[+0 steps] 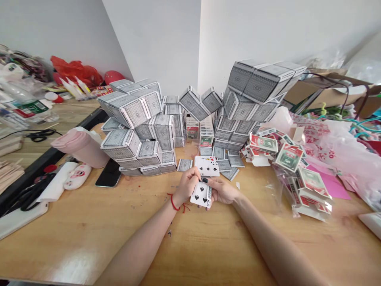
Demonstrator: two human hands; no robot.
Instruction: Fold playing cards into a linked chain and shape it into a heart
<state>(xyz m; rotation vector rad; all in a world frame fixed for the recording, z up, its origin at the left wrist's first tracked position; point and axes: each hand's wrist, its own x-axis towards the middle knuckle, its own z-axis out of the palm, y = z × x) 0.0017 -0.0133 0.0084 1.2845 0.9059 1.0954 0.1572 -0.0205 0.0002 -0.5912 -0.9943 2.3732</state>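
Near the middle of the table, my left hand (188, 186) has its fingers closed in a pinch at the upper end of a playing card (200, 195), which shows spades and a 5. From the other side my right hand (223, 190) grips the same card, its dark-nailed thumb on top. Just beyond my fingers are more face-up playing cards (207, 167), one overlapping another. Several cards (230, 174) lie face down to their right, and one more (185, 165) on the left. Folded-card blocks with grey patterned backs form a left stack (139, 127) and a right stack (247, 99).
Two rows of boxed card decks (206, 135) stand between the stacks. Opened card boxes (312, 184) and pink plastic bags (315, 139) lie at right. Left of the stacks are a phone (107, 173), a pink roll (81, 147) and black-handled scissors (26, 194).
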